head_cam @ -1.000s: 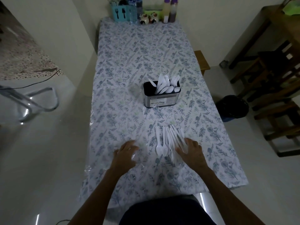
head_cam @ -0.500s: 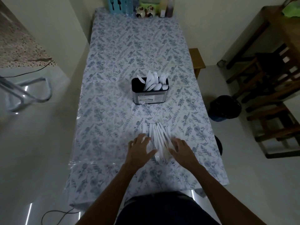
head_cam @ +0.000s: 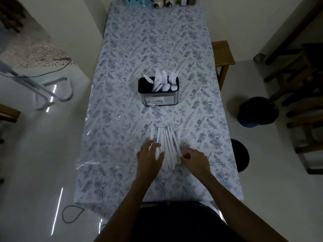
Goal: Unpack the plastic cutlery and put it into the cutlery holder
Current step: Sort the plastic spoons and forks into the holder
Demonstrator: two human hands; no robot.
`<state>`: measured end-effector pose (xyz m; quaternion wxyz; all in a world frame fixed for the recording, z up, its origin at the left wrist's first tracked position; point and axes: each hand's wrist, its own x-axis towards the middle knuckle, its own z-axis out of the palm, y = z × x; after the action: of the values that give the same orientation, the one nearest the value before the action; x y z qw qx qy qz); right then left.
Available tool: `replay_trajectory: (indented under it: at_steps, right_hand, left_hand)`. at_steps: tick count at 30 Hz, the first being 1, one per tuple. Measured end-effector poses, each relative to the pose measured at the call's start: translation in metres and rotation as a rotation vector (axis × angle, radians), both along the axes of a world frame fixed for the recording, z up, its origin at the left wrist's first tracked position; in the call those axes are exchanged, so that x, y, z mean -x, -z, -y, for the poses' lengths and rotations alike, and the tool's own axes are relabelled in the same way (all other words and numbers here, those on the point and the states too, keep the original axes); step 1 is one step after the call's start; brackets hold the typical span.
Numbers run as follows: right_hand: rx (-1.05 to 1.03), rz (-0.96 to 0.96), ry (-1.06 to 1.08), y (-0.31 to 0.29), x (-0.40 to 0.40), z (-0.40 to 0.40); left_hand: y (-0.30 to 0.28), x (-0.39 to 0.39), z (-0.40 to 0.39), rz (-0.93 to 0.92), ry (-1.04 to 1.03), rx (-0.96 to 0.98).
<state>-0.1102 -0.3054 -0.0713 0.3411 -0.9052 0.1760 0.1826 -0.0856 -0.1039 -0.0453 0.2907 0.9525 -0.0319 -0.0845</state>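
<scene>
Gathering step: left hand point(head_cam: 150, 157) presses flat, right hand point(head_cam: 194, 158) pinches loose cutlery point(head_cam: 167, 144); next, lift toward holder point(head_cam: 158, 92) at 12 o'clock.

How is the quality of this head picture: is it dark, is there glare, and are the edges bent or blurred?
Head view: the room is dim and underexposed, so the white cutlery and the holder show little detail; bright streaks of glare lie on the glossy floor at left; the wide lens bends the table edges and walls; the far left corner is smeared; both hands are fairly sharp.
</scene>
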Motion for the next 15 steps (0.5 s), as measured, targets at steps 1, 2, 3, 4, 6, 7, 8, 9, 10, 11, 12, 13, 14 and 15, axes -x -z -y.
replay_trajectory:
  at_steps: [1,2,3,4,6,7,8,9,10,11,12,13,14,15]
  right_hand:
    - [-0.034,0.02,0.028,-0.001,0.001,0.002]
    - [-0.068,0.053,0.045,-0.001,0.003,0.004]
    - [-0.091,0.095,0.044,-0.003,0.005,0.006]
    - [-0.103,0.142,0.022,-0.005,0.007,0.008]
    - [-0.138,0.207,-0.047,-0.013,0.011,0.009]
    - [-0.176,0.225,-0.076,-0.018,0.013,0.009]
    - [-0.222,0.24,-0.096,-0.023,0.015,0.008]
    - [-0.264,0.254,-0.102,-0.028,0.015,0.006]
    - [-0.289,0.274,-0.086,-0.03,0.013,0.005]
    - [-0.277,0.291,-0.054,-0.031,0.011,0.003]
    - [-0.233,0.301,-0.022,-0.031,0.007,0.0]
    - [-0.163,0.282,-0.015,-0.03,0.004,-0.003]
    - [-0.095,0.234,-0.039,-0.026,0.0,-0.006]
    - [-0.033,0.16,-0.091,-0.024,-0.003,-0.012]
  left_hand:
    - [-0.002,-0.001,0.0,0.01,-0.012,0.001]
    - [-0.003,-0.003,0.0,0.036,-0.003,-0.008]
    - [-0.003,-0.005,0.0,0.075,0.04,-0.036]
    - [-0.003,-0.008,0.002,0.115,0.122,-0.084]
    - [-0.001,-0.015,0.01,0.181,0.346,-0.198]
    - [-0.001,-0.019,0.015,0.202,0.439,-0.226]
    - [-0.002,-0.023,0.021,0.22,0.492,-0.239]
    - [-0.002,-0.025,0.025,0.241,0.504,-0.258]
    - [-0.001,-0.028,0.026,0.262,0.48,-0.299]
    - [-0.001,-0.03,0.024,0.27,0.425,-0.341]
    - [0.0,-0.032,0.019,0.261,0.361,-0.362]
    - [0.0,-0.031,0.012,0.253,0.307,-0.365]
    - [0.0,-0.03,0.004,0.257,0.274,-0.358]
    - [0.0,-0.027,-0.004,0.271,0.267,-0.346]
